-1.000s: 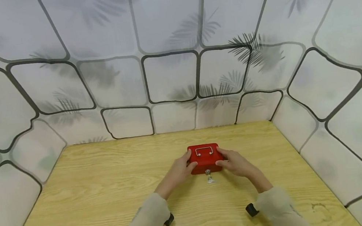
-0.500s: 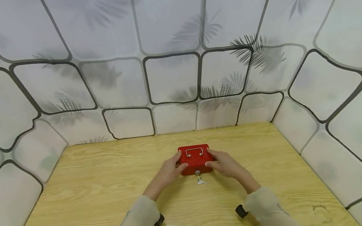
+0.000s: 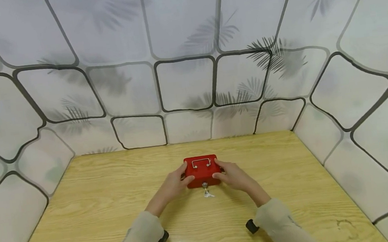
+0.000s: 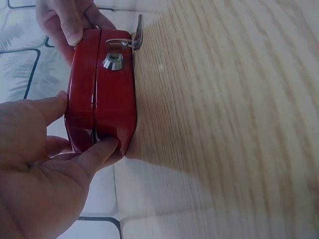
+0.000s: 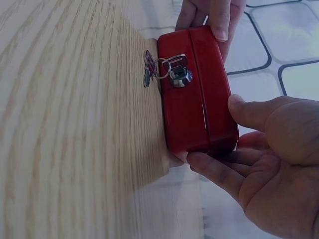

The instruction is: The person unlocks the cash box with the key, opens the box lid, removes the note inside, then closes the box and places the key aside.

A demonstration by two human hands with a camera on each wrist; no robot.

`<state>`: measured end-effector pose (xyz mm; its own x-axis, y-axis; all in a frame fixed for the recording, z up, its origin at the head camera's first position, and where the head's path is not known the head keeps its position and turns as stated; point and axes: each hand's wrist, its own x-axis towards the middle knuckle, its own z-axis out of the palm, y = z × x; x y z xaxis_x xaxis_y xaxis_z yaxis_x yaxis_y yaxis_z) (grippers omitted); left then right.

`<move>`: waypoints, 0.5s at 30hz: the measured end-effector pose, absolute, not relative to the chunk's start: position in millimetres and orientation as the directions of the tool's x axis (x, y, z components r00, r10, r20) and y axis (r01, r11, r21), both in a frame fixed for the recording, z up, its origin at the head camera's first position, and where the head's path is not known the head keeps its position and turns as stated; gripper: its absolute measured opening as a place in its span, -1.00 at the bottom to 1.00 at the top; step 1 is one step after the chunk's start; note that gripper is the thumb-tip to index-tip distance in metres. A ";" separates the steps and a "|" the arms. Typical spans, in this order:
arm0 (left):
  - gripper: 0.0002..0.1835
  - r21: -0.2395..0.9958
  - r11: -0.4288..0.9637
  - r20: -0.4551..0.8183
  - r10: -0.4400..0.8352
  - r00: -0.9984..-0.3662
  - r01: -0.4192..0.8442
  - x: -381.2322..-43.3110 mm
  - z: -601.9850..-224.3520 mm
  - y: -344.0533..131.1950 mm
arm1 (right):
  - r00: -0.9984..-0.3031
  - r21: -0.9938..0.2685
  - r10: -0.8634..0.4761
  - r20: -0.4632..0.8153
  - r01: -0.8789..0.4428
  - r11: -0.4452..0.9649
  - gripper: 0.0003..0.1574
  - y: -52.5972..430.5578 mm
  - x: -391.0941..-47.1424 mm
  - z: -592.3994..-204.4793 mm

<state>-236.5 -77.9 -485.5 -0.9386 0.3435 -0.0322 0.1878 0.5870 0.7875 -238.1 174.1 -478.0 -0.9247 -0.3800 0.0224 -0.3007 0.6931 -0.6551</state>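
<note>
A red cash box (image 3: 203, 173) is near the far middle of the wooden table, its lid down and its wire handle (image 3: 201, 160) folded flat. My left hand (image 3: 172, 184) grips its left end, thumb on the top edge and fingers along the side. The right hand (image 3: 234, 176) holds the opposite end in the same way. On the front face, a silver lock (image 4: 113, 61) has a key in it, and more keys (image 5: 148, 68) dangle from its ring. Whether the box's underside touches the table is hard to tell.
The light wooden table (image 3: 104, 209) reaches to a back wall (image 3: 134, 91) and a right side wall (image 3: 367, 118), both covered with a stone-and-leaf pattern. A dark strap piece (image 3: 163, 238) shows at the left cuff, another (image 3: 252, 226) at the right.
Both hands have moved the cash box to the left across the table, most of it in the first half second. Their grip looks the same, and the keys have come along.
</note>
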 end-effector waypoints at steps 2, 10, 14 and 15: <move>-0.24 0.794 0.583 -0.040 0.337 -0.941 0.175 -236.7 -485.8 -81.6 | -0.926 -0.657 -0.378 0.019 -0.297 0.693 -0.22 170.0 -238.9 -478.1; -0.23 0.800 0.585 -0.062 0.308 -0.949 0.138 -237.0 -482.4 -92.5 | -0.931 -0.674 -0.364 0.004 -0.271 0.687 -0.22 155.4 -240.5 -476.1; -0.20 0.804 0.580 -0.071 0.308 -0.949 0.128 -237.7 -481.9 -97.2 | -0.930 -0.683 -0.368 0.003 -0.271 0.678 -0.21 149.8 -241.9 -478.0; -0.19 0.806 0.578 -0.073 0.307 -0.949 0.125 -238.2 -482.5 -98.4 | -0.930 -0.683 -0.367 0.001 -0.269 0.680 -0.20 148.5 -242.3 -478.6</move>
